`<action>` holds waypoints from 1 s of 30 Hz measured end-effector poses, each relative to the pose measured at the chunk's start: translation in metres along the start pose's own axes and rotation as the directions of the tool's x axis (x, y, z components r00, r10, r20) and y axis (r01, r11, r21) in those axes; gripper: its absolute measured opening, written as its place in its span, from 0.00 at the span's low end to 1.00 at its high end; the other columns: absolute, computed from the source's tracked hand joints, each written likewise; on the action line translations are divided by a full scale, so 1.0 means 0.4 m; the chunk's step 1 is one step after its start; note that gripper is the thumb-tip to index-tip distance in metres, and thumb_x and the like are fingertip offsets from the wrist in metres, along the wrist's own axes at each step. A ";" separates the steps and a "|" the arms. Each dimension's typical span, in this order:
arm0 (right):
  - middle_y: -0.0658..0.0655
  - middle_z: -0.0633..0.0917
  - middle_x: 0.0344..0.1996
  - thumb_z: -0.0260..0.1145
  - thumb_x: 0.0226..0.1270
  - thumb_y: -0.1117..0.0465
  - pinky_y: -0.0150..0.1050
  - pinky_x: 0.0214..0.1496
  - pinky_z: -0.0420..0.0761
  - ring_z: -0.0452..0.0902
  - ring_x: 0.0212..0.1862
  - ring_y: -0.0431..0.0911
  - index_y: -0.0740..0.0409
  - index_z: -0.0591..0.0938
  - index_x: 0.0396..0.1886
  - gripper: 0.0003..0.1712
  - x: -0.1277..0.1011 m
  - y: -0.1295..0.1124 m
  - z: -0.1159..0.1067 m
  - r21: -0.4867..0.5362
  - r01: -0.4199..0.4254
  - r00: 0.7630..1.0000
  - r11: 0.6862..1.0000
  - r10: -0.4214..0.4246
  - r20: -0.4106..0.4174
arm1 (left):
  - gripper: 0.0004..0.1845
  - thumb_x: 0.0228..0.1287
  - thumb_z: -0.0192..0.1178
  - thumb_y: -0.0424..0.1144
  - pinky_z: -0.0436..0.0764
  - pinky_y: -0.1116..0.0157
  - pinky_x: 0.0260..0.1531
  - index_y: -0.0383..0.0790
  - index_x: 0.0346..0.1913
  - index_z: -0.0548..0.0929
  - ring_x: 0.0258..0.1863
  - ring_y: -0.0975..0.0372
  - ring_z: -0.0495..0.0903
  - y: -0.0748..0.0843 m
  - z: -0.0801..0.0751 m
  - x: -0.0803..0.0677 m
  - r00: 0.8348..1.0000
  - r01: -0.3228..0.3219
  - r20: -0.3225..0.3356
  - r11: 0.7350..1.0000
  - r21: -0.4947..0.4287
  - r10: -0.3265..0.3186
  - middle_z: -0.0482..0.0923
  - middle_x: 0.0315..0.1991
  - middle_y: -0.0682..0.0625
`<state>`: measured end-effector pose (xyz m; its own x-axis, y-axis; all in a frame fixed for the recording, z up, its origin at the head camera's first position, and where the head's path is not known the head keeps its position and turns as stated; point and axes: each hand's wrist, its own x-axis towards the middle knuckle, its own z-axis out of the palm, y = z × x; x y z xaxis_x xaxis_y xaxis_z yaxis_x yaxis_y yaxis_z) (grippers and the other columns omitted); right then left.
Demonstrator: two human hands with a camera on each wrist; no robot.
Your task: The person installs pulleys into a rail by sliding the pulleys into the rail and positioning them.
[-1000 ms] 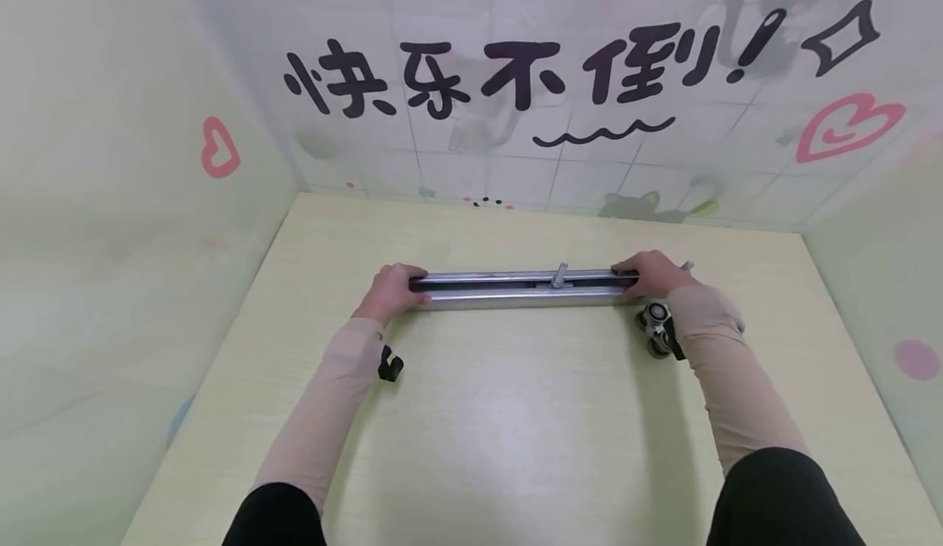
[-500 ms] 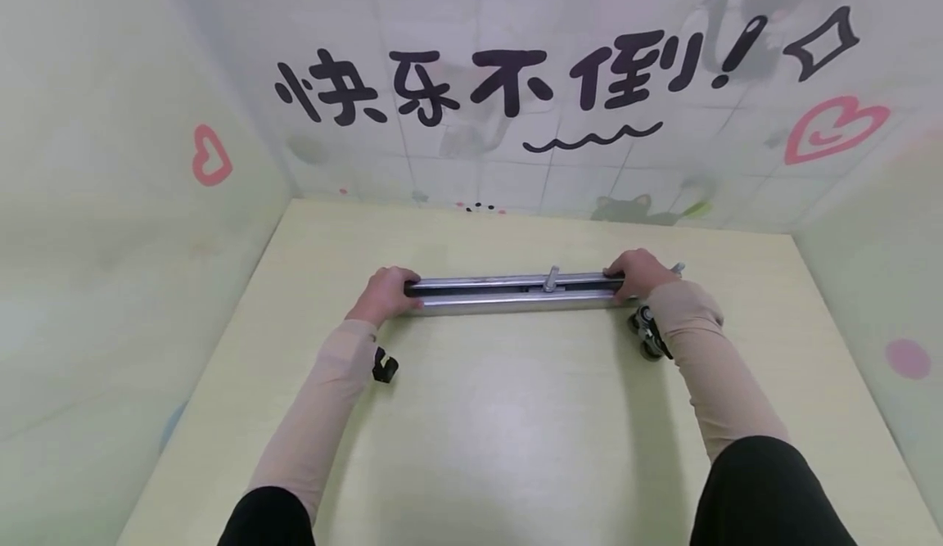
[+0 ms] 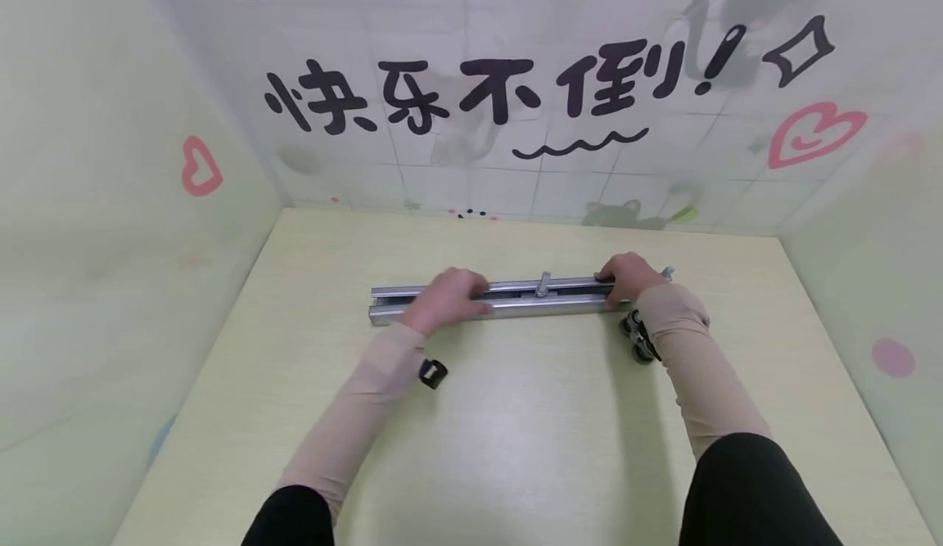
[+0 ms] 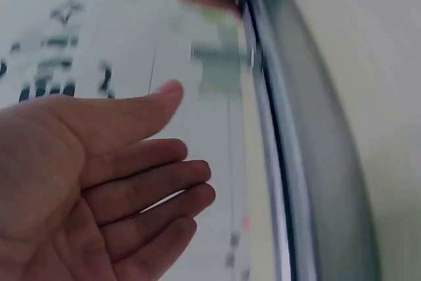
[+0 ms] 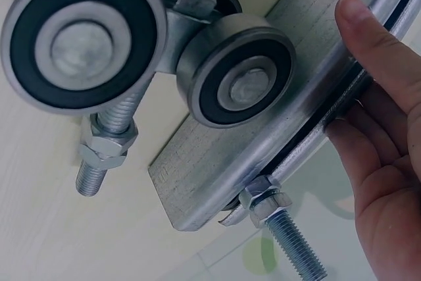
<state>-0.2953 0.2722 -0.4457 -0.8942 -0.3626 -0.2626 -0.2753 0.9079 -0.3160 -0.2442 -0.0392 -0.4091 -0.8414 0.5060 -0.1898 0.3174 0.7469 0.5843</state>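
Rail: long grey metal channel rail point(image 3: 516, 296) with a slot along its top lies flat across the far half of the pale yellow wooden bench point(image 3: 516, 431), parallel to the back wall.
Left hand: left hand point(image 3: 445, 300) rests on the rail left of its middle, well in from the left end; in the left wrist view the palm point(image 4: 79, 182) is released, fingers straight and loosely spread beside the rail point(image 4: 296, 162), which is blurred there.
Right hand: right hand point(image 3: 626, 277) sits at the rail's right end; its grip is on the rail, with the thumb point(image 5: 375, 51) on the near side and the fingers point(image 5: 368, 162) wrapped over the slotted edge point(image 5: 276, 116).
Bolt: short threaded steel bolt point(image 3: 543, 282) stands upright in the slot, between the two hands.
Roller: steel hanger roller with two black-ringed wheels point(image 5: 243, 83) lies on the bench just beside the rail's right end, under the right wrist point(image 3: 638, 341).
Surroundings: pale green walls carry black Chinese lettering point(image 3: 471, 100) and pink hearts point(image 3: 810, 133).
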 end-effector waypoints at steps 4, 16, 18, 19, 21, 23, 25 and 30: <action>0.66 0.80 0.47 0.77 0.34 0.66 0.51 0.57 0.71 0.72 0.52 0.61 0.66 0.80 0.46 0.31 0.000 0.006 0.000 -0.007 0.013 1.000 1.000 -0.013 -0.004 | 0.20 0.56 0.63 0.39 0.77 0.65 0.47 0.32 0.50 0.78 0.45 0.56 0.79 0.089 0.101 0.063 0.988 -0.154 -0.003 0.987 -0.039 0.154 0.80 0.46 0.41; 0.64 0.83 0.41 0.75 0.33 0.69 0.47 0.49 0.76 0.77 0.45 0.58 0.65 0.82 0.42 0.27 -0.001 0.015 0.006 -0.012 0.057 0.997 0.998 -0.058 -0.047 | 0.22 0.55 0.64 0.38 0.73 0.74 0.50 0.37 0.53 0.76 0.50 0.59 0.76 0.228 0.326 0.194 0.944 -0.303 -0.167 0.948 -0.100 0.284 0.77 0.53 0.46; 0.64 0.83 0.41 0.75 0.32 0.69 0.48 0.50 0.76 0.77 0.45 0.58 0.65 0.82 0.42 0.27 -0.002 0.014 0.004 -0.013 0.064 0.997 0.998 -0.065 -0.052 | 0.19 0.55 0.63 0.39 0.74 0.75 0.47 0.38 0.50 0.78 0.47 0.61 0.78 0.243 0.347 0.207 0.951 -0.277 -0.174 0.956 -0.098 0.257 0.80 0.47 0.47; 0.63 0.83 0.41 0.75 0.32 0.69 0.48 0.50 0.75 0.76 0.46 0.58 0.65 0.82 0.42 0.27 -0.002 0.013 0.005 -0.007 0.062 0.997 0.998 -0.062 -0.050 | 0.16 0.55 0.63 0.39 0.75 0.75 0.42 0.38 0.47 0.79 0.42 0.62 0.79 0.249 0.357 0.212 0.955 -0.261 -0.170 0.961 -0.093 0.243 0.82 0.42 0.48; 0.63 0.83 0.42 0.75 0.32 0.69 0.48 0.51 0.75 0.76 0.46 0.58 0.65 0.82 0.43 0.29 -0.002 0.012 0.004 -0.003 0.056 0.998 0.998 -0.056 -0.042 | 0.12 0.55 0.63 0.40 0.75 0.76 0.32 0.39 0.41 0.81 0.32 0.64 0.79 0.262 0.378 0.222 0.963 -0.228 -0.163 0.971 -0.078 0.213 0.82 0.34 0.50; 0.63 0.83 0.43 0.76 0.32 0.67 0.48 0.52 0.74 0.76 0.47 0.58 0.65 0.82 0.43 0.29 -0.002 0.011 0.003 -0.002 0.044 0.998 0.999 -0.044 -0.033 | 0.08 0.54 0.63 0.41 0.72 0.76 0.24 0.41 0.35 0.81 0.24 0.66 0.75 0.274 0.398 0.231 0.972 -0.185 -0.161 0.979 -0.081 0.171 0.81 0.26 0.53; 0.63 0.82 0.43 0.77 0.32 0.67 0.48 0.53 0.74 0.75 0.47 0.58 0.65 0.82 0.44 0.30 -0.002 0.010 0.001 0.000 0.040 0.999 0.999 -0.040 -0.027 | 0.07 0.53 0.64 0.41 0.69 0.76 0.19 0.42 0.29 0.80 0.20 0.67 0.71 0.287 0.413 0.237 0.978 -0.145 -0.163 0.984 -0.100 0.127 0.77 0.21 0.55; 0.63 0.82 0.43 0.77 0.32 0.67 0.48 0.53 0.74 0.75 0.47 0.58 0.65 0.81 0.44 0.30 -0.001 0.009 -0.001 -0.002 0.038 0.999 0.999 -0.038 -0.024 | 0.11 0.52 0.64 0.39 0.67 0.74 0.15 0.43 0.19 0.75 0.16 0.66 0.69 0.315 0.429 0.240 0.983 -0.049 -0.183 0.995 -0.085 0.033 0.71 0.16 0.56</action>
<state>-0.2961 0.2757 -0.4462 -0.8915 -0.3913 -0.2284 -0.3093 0.8940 -0.3242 -0.2100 0.1774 -0.4890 -0.8963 0.4429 -0.0232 0.3200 0.6820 0.6576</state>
